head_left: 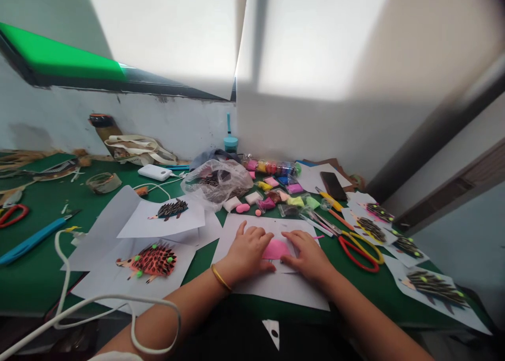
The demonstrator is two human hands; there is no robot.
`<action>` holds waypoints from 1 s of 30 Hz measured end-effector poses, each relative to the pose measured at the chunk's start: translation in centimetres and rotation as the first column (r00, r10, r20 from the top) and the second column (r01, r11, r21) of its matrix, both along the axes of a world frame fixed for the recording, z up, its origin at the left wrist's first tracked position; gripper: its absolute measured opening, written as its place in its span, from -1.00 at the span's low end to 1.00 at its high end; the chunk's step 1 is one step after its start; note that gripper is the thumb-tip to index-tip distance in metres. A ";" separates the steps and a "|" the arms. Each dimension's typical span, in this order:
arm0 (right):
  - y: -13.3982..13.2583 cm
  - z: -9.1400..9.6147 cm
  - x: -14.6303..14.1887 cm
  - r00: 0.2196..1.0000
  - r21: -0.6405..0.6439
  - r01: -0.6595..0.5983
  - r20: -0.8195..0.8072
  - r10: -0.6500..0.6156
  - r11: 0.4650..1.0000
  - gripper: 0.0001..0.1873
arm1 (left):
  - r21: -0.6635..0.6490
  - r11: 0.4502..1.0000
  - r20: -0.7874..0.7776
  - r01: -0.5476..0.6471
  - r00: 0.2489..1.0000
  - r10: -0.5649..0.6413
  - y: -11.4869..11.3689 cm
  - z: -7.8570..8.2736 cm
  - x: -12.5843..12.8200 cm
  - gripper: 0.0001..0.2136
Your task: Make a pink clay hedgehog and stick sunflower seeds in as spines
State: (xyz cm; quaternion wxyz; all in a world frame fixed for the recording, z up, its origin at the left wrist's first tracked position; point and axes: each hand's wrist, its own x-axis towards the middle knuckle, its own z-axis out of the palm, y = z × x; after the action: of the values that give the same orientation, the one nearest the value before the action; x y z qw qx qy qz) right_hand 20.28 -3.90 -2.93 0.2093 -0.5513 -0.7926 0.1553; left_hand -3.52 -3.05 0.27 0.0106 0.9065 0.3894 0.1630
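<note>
A flat, rounded patch of pink modelling clay lies on a white sheet of paper in front of me. My left hand rests at its left edge, fingers stretched out and thumb apart. On the opposite side, my right hand touches the clay's right edge, its thumb and fingers spread. Neither hand grips anything. Beyond the paper's top edge are a pink clay lump and a small peach ball.
Several clay packets and a plastic bag lie behind the paper. Red-and-yellow-handled scissors lie to the right, near hedgehog pictures. Leftward are another hedgehog picture, a white cable and a blue cutter.
</note>
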 end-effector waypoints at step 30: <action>1.2 0.9 4.7 0.931 0.245 0.182 0.268 -0.248 0.952 -0.72 | -0.041 0.982 -0.062 0.183 0.981 -0.185 -7.3 -2.4 -0.2 -0.53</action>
State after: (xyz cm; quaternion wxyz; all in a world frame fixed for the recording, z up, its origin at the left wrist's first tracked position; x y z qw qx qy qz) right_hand 24.99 -2.66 -2.02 0.1630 -0.6261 -0.7615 -0.0401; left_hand -3.77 -10.35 -2.14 0.0288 0.9432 0.3068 0.1244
